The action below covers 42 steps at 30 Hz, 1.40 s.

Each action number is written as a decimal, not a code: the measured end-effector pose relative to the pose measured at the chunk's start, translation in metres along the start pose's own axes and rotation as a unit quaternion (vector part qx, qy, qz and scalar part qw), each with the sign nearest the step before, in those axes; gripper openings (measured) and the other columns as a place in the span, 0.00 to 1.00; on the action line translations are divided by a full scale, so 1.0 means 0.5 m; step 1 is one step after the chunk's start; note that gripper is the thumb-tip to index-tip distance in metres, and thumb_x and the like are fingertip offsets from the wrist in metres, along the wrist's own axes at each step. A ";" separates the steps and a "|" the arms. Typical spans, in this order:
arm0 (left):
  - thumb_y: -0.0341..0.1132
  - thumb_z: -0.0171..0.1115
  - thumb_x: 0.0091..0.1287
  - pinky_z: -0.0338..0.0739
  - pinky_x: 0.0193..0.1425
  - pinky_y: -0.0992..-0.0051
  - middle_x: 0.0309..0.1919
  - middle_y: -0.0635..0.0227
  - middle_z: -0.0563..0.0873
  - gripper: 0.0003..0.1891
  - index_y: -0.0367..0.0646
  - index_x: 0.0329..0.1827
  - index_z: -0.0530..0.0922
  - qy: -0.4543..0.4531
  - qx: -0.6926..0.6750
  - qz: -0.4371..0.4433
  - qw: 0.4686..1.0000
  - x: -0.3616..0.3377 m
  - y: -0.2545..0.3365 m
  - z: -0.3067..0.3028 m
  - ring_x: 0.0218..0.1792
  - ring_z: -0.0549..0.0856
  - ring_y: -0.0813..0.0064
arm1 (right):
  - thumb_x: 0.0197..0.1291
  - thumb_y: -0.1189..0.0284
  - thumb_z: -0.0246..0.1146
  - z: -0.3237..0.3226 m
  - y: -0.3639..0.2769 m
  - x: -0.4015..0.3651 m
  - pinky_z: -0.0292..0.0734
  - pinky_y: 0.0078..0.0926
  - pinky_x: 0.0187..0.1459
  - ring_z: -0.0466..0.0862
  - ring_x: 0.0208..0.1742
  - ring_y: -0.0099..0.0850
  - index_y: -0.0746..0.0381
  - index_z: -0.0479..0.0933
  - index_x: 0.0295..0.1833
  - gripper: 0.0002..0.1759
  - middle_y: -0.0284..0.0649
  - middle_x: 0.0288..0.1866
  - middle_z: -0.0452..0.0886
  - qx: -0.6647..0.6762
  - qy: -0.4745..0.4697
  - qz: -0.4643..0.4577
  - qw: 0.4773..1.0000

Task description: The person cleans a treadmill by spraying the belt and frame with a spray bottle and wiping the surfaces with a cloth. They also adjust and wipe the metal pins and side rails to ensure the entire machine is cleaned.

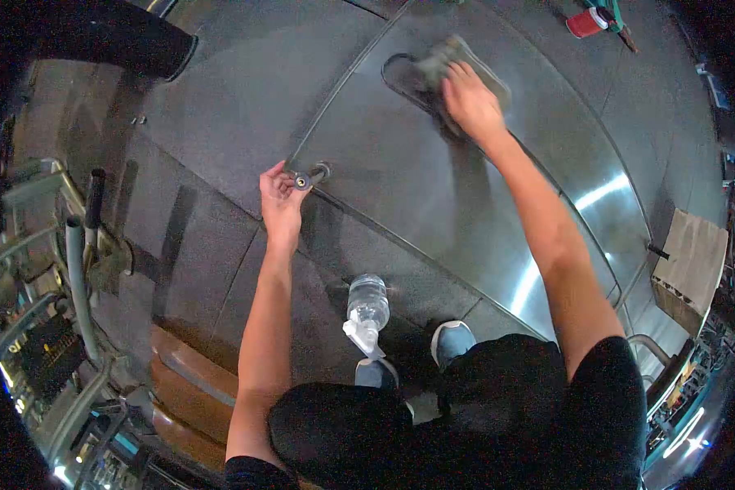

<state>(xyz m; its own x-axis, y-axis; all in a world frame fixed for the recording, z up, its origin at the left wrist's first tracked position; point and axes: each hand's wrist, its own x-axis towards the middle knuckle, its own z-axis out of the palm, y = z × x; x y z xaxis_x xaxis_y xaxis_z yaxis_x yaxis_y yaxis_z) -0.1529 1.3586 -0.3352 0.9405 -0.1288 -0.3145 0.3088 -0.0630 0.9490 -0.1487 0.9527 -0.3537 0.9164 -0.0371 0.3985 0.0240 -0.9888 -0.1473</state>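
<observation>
My left hand is at the near left corner of a large shiny metal panel. Its thumb and fingers close around the round end of a short metal bar. Farther right, my right hand presses a grey-green cloth against the panel, its fingers bent over it. Motion blurs the cloth, which partly covers a dark rounded outline on the metal. A clear spray bottle with a white trigger head stands on the dark floor in front of my shoes.
Metal-framed equipment with bars lines the left side, beside a brown padded piece. A dark cylinder juts in at upper left. A red container is at upper right, and a brown boxy object stands at right.
</observation>
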 end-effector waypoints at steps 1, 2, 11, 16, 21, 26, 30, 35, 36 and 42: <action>0.20 0.69 0.67 0.80 0.63 0.72 0.49 0.68 0.77 0.31 0.37 0.72 0.66 -0.002 -0.005 0.003 1.000 0.001 -0.005 0.002 0.51 0.80 0.76 | 0.73 0.69 0.61 -0.052 0.012 -0.050 0.78 0.41 0.68 0.81 0.70 0.48 0.67 0.82 0.58 0.15 0.49 0.64 0.85 0.001 -0.007 0.005 1.000; 0.20 0.69 0.67 0.80 0.63 0.72 0.49 0.68 0.77 0.31 0.37 0.72 0.66 0.000 -0.009 0.004 1.000 0.001 -0.006 0.003 0.51 0.80 0.76 | 0.73 0.70 0.62 -0.093 0.032 -0.109 0.78 0.40 0.69 0.80 0.72 0.47 0.68 0.81 0.59 0.16 0.49 0.65 0.84 0.007 -0.024 0.032 0.999; 0.14 0.65 0.63 0.75 0.69 0.71 0.54 0.68 0.78 0.34 0.41 0.73 0.67 -0.026 0.005 0.002 1.000 -0.012 0.013 -0.005 0.59 0.80 0.72 | 0.76 0.70 0.58 -0.164 0.097 -0.269 0.78 0.40 0.69 0.78 0.74 0.46 0.69 0.80 0.65 0.19 0.50 0.71 0.80 -0.001 -0.044 0.148 0.988; 0.15 0.68 0.62 0.73 0.70 0.72 0.52 0.67 0.77 0.35 0.41 0.73 0.67 -0.023 0.036 -0.007 0.999 -0.004 -0.002 -0.012 0.58 0.79 0.73 | 0.78 0.63 0.58 -0.044 0.021 -0.028 0.73 0.44 0.73 0.71 0.80 0.48 0.63 0.77 0.71 0.23 0.46 0.75 0.78 0.120 -0.086 0.062 0.987; 0.15 0.68 0.63 0.73 0.72 0.69 0.55 0.65 0.78 0.34 0.41 0.72 0.67 -0.029 0.000 -0.009 1.000 -0.001 -0.014 -0.016 0.61 0.79 0.70 | 0.78 0.59 0.56 0.130 0.030 0.167 0.64 0.47 0.79 0.63 0.83 0.51 0.64 0.75 0.73 0.27 0.47 0.79 0.72 0.154 -0.056 0.028 0.986; 0.16 0.67 0.64 0.73 0.74 0.66 0.62 0.61 0.79 0.33 0.41 0.71 0.66 -0.036 0.000 -0.010 0.999 0.001 0.002 -0.008 0.67 0.78 0.68 | 0.75 0.47 0.56 0.187 -0.057 0.222 0.56 0.50 0.83 0.60 0.83 0.63 0.69 0.69 0.76 0.40 0.59 0.81 0.66 0.065 -0.018 0.080 0.995; 0.18 0.68 0.65 0.72 0.74 0.64 0.63 0.58 0.79 0.34 0.40 0.73 0.65 -0.028 0.018 -0.040 0.999 0.000 0.010 -0.005 0.68 0.78 0.65 | 0.73 0.52 0.61 0.114 -0.159 0.158 0.60 0.47 0.81 0.65 0.82 0.55 0.70 0.74 0.72 0.35 0.55 0.78 0.73 0.108 -0.059 0.063 0.990; 0.20 0.71 0.65 0.79 0.61 0.70 0.48 0.66 0.79 0.33 0.36 0.72 0.65 -0.028 0.041 -0.011 0.999 0.011 0.009 -0.006 0.51 0.82 0.73 | 0.72 0.64 0.61 0.081 -0.191 0.094 0.60 0.46 0.82 0.69 0.81 0.46 0.69 0.76 0.70 0.27 0.49 0.76 0.76 0.113 -0.093 -0.118 0.982; 0.20 0.72 0.64 0.78 0.62 0.70 0.48 0.65 0.80 0.34 0.34 0.72 0.66 -0.028 0.049 0.000 0.998 0.011 0.008 -0.011 0.51 0.82 0.73 | 0.73 0.65 0.61 0.069 -0.194 0.080 0.59 0.46 0.83 0.69 0.81 0.45 0.69 0.76 0.70 0.26 0.49 0.76 0.76 0.118 -0.101 -0.125 0.980; 0.23 0.75 0.62 0.78 0.62 0.71 0.47 0.65 0.81 0.35 0.33 0.71 0.67 -0.026 0.021 0.004 0.999 0.023 -0.008 -0.016 0.49 0.83 0.74 | 0.73 0.66 0.60 -0.052 -0.168 -0.097 0.60 0.47 0.82 0.67 0.82 0.46 0.66 0.74 0.73 0.27 0.44 0.78 0.74 0.151 -0.179 -0.118 0.965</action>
<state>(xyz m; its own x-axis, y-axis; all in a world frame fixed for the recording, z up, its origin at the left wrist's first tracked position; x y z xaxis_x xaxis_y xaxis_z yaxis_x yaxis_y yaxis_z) -0.1419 1.3651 -0.3423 0.9342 -0.1798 -0.3080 0.2935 -0.1030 0.9504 -0.2054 1.0338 -0.3368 0.9491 0.2899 0.1229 0.3149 -0.8741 -0.3699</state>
